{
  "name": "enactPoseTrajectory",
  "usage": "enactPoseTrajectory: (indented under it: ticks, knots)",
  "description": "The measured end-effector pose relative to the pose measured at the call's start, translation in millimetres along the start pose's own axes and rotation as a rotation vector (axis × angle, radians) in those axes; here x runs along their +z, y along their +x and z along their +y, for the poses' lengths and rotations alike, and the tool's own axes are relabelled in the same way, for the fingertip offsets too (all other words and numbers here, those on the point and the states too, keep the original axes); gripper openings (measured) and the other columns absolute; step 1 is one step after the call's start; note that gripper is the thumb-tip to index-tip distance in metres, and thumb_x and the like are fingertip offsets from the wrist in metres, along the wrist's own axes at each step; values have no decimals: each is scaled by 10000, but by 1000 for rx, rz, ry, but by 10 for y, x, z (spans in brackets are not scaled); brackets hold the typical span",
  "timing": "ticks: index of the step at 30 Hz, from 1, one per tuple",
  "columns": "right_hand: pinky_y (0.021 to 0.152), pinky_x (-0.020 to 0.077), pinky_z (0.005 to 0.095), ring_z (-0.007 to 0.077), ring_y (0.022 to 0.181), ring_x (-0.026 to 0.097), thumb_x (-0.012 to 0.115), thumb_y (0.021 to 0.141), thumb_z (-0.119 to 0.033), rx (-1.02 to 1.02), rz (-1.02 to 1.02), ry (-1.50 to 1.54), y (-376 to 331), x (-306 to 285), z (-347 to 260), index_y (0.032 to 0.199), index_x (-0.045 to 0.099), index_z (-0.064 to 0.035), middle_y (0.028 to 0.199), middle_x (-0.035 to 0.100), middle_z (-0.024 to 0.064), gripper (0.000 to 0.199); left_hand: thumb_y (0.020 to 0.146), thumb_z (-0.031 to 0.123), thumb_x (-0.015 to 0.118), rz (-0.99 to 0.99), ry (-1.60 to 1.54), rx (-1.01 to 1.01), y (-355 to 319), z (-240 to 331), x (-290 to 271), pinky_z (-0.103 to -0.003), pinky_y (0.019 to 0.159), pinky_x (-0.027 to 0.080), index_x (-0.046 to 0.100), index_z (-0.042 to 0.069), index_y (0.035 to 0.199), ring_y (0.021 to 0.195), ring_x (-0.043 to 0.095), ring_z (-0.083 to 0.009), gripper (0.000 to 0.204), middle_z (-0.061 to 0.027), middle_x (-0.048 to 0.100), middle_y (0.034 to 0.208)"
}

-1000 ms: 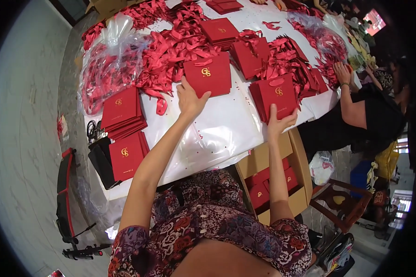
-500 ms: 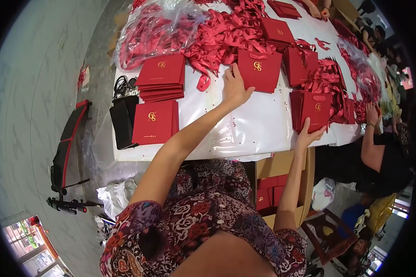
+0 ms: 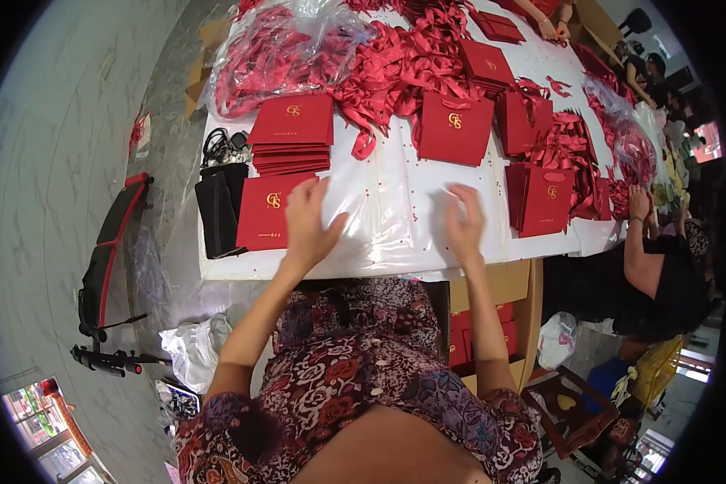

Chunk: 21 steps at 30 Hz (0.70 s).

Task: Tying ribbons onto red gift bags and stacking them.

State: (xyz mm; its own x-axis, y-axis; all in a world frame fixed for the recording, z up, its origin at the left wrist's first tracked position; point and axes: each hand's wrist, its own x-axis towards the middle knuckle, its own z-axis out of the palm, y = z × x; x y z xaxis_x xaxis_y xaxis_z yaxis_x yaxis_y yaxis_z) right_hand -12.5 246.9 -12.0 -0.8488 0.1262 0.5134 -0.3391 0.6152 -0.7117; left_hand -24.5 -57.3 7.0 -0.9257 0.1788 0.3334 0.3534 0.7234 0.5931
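My left hand (image 3: pixel 308 226) is open at the right edge of a small red paper bag (image 3: pixel 258 222) with a gold print; its fingertips overlap the bag, and I cannot tell whether they touch it. My right hand (image 3: pixel 465 224) hovers over the white-covered table (image 3: pixel 391 242), holding nothing, its fingers loosely bent and apart. Beyond it lies another red paper bag (image 3: pixel 457 133) with a ribbon handle. To its right stands a group of red bags (image 3: pixel 544 206). A stack of red bags (image 3: pixel 292 129) sits behind my left hand.
Red ribbons (image 3: pixel 403 68) and a clear plastic bag of ribbons (image 3: pixel 286 60) heap up at the back. A black pouch (image 3: pixel 218 214) lies at the left edge. Below the front edge stands a cardboard box (image 3: pixel 526 323) holding red bags. Other people work along the right and far sides.
Both hands have drawn away from the red bags at the middle and right. My left hand moved left and nearer to me; my right hand moved left over the table.
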Motion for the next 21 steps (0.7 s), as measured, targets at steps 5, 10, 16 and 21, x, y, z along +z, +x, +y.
enactPoseTrajectory:
  ticks: [5, 10, 16, 21]
  knots:
    - [1055, 412, 454, 402, 1274, 476, 622, 866, -77, -185, -253, -86, 541, 1034, -191, 1305, 528, 10, 1355, 499, 233, 457, 810, 324, 764, 36, 223, -101, -331, -303, -291, -544, 1075, 294, 488, 22, 1367, 1332, 370, -464, 692, -275, 432, 1410]
    - [1098, 372, 446, 400, 1287, 468, 604, 909, -143, -236, -367, -245, 693, 1408, -5, 1328, 520, 14, 1374, 506, 219, 455, 894, 416, 650, -100, 336, -78, -423, -305, -201, -545, 1083, 284, 462, 30, 1418, 1363, 338, -462, 678, -267, 400, 1472]
    - [976, 483, 420, 381, 1160, 562, 594, 853, -5, -260, -357, -235, 238, 1021, 48, 1191, 603, 44, 1238, 602, 189, 341, 899, 365, 626, -229, 323, 62, -493, 187, 194, -537, 1054, 312, 460, 86, 1434, 1307, 381, -406, 626, -208, 382, 1498]
    - [896, 518, 404, 342, 1024, 609, 610, 787, 45, -213, -274, -290, -217, 465, -18, 1117, 647, 35, 1124, 652, 155, 332, 887, 369, 632, -327, 195, 136, -526, 538, 633, -521, 1031, 340, 461, 57, 1422, 1281, 400, -406, 643, -218, 393, 1479]
